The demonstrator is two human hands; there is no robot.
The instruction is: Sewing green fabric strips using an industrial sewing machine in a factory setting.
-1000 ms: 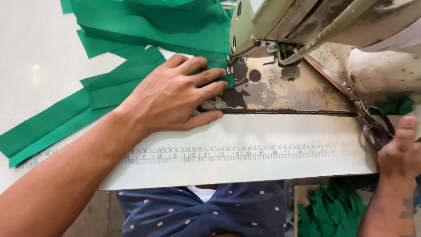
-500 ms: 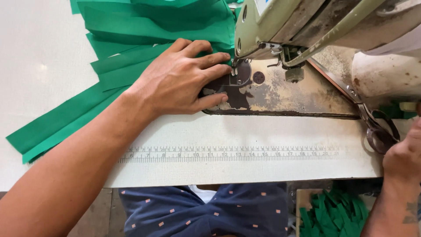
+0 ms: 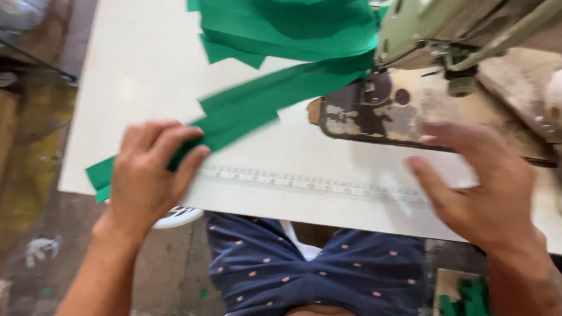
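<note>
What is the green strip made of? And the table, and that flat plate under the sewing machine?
The green strip looks like thin woven cloth: it lies limp and flat under the left hand. The table seems a smooth white laminate with a faint shine. The plate looks like metal, dull, with its coating worn off in patches.

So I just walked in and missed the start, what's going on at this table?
A person sits at a sewing machine on a white table. Their left hand presses the near end of a long green fabric strip that runs up to the needle area. The right hand hovers open beside the worn metal machine bed. More green fabric is piled behind.
</note>
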